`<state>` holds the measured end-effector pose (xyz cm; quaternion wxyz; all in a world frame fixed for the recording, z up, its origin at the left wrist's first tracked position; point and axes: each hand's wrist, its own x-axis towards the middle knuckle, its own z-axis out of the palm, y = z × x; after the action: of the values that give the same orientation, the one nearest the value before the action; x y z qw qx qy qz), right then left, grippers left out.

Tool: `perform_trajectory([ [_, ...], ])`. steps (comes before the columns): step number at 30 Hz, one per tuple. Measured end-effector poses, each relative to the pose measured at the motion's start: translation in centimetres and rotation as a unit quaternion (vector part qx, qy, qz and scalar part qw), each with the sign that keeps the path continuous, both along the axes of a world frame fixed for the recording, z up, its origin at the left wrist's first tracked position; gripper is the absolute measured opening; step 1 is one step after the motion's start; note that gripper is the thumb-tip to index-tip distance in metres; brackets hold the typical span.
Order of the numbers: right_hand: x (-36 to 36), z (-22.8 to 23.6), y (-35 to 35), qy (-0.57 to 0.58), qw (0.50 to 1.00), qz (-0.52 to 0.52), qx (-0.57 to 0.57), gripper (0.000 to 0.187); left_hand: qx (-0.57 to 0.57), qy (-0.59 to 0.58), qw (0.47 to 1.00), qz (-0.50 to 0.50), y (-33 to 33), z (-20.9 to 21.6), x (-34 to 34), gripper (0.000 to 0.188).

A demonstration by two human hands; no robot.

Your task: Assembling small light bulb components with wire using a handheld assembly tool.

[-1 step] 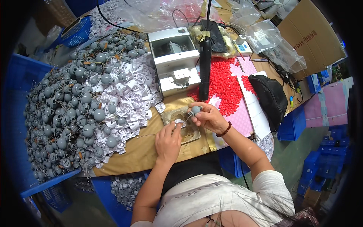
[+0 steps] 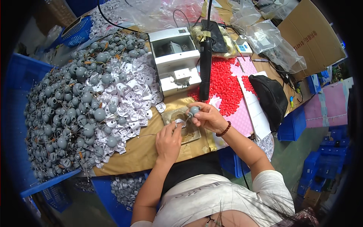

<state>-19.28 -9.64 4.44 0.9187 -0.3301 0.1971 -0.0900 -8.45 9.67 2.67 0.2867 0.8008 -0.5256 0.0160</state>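
Note:
My right hand (image 2: 210,119) pinches a small grey ball-shaped part (image 2: 194,110) between thumb and fingers, just above a worn metal block (image 2: 192,137). A thin wire seems to run from the ball toward a white plastic piece (image 2: 180,122) over the block's recess. The fingertips of my left hand (image 2: 168,141) are closed on that white piece; its underside is hidden. Left of my hands spreads a big heap of grey ball parts (image 2: 72,113) with wires. Loose white plastic pieces (image 2: 128,94) lie along its right side.
Beyond the block stand a white machine (image 2: 174,60) and an upright black tool (image 2: 205,72) on a cable. Small red parts (image 2: 223,85) cover a pink mat. A black pouch (image 2: 269,99) and a cardboard box (image 2: 312,38) are at the right. Blue bins (image 2: 293,125) sit below the table.
The grey ball and the fingers of my right hand have shifted very slightly left. My left hand stays in place on the white plastic piece.

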Motion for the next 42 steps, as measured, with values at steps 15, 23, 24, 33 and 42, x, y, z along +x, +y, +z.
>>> perform_trajectory([
  [15,2.2,-1.2,1.6,0.146,0.676,0.03,-0.722,0.041,-0.039,0.03,0.999,-0.024,-0.5,0.3,1.0,0.019],
  [23,2.3,-0.9,1.2,0.081,0.696,-0.082,-0.709,0.045,0.01,0.028,0.999,0.017,-2.5,1.8,1.1,0.036],
  [24,2.4,-0.8,0.2,0.043,0.696,-0.141,-0.703,0.045,0.004,0.024,1.0,0.014,-2.5,1.6,1.2,0.036],
  [33,5.3,-0.8,-9.0,0.167,0.78,-0.271,-0.539,0.056,-0.009,0.022,1.0,0.015,-2.6,1.3,0.8,0.036],
  [42,7.5,11.7,-4.2,-0.151,0.81,-0.31,-0.475,0.059,-0.015,0.027,0.999,0.024,-2.3,1.0,1.0,0.035],
])
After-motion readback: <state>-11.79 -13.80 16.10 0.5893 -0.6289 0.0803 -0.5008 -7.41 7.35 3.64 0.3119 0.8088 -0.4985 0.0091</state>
